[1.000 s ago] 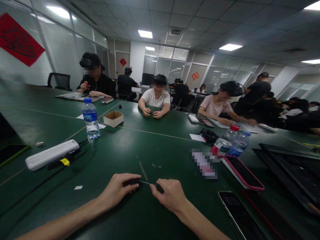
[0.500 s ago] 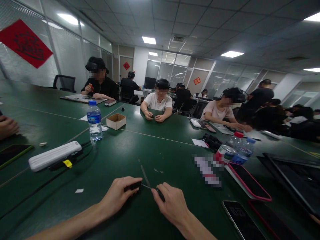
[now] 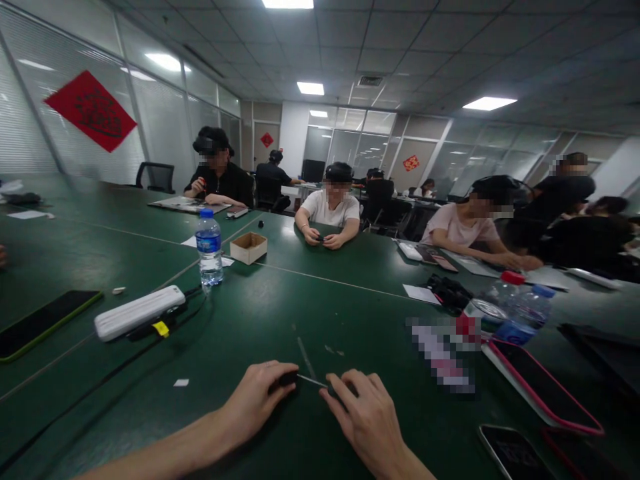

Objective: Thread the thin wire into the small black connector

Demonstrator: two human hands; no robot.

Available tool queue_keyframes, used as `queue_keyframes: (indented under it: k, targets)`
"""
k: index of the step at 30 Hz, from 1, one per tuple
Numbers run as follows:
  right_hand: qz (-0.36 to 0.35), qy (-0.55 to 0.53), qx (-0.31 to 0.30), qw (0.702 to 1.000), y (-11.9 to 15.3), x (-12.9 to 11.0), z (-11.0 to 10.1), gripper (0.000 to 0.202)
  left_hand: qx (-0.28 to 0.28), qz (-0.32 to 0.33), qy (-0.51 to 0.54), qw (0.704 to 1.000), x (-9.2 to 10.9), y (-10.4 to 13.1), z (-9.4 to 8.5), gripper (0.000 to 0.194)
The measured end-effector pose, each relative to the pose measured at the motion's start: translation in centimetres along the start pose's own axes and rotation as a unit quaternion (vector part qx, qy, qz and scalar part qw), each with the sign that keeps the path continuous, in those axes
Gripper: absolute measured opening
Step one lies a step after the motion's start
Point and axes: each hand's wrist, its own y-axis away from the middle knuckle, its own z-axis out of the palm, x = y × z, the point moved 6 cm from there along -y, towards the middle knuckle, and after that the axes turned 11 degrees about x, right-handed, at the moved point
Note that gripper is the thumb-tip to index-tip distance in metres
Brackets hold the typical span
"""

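Note:
My left hand (image 3: 263, 397) is closed around a small black object (image 3: 287, 379), which its fingers partly hide. From that object a thin metal shaft (image 3: 313, 381) runs across to my right hand (image 3: 367, 413). This looks like a small screwdriver, its dark handle pinched between my right thumb and fingers and mostly covered. Whether the tip sits in the black object or only touches it, I cannot tell. Both hands are low over the green table (image 3: 240, 320), close together.
A water bottle (image 3: 209, 250), an open box (image 3: 249, 248) and a white power bank (image 3: 140, 312) with a cable lie ahead on the left. Phones (image 3: 545, 383) and more bottles (image 3: 525, 317) are on the right. Several people sit across the table.
The view has turned a little left, so things appear farther right. My right fingers look more raised and spread on the handle. Both hands keep their hold.

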Motion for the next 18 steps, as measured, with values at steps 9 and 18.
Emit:
queue_keyframes:
  k: [9, 18]
  targets:
    - [0.001, -0.023, -0.074, 0.997, 0.71, -0.01, 1.01, 0.024, 0.007, -0.003, 0.010, 1.000, 0.02, 0.27, 0.25, 0.029]
    - [-0.011, -0.023, -0.059, 0.998, 0.34, -0.43, 0.59, 0.021, -0.004, 0.007, 0.020, 1.000, -0.51, 0.56, 0.73, 0.030]
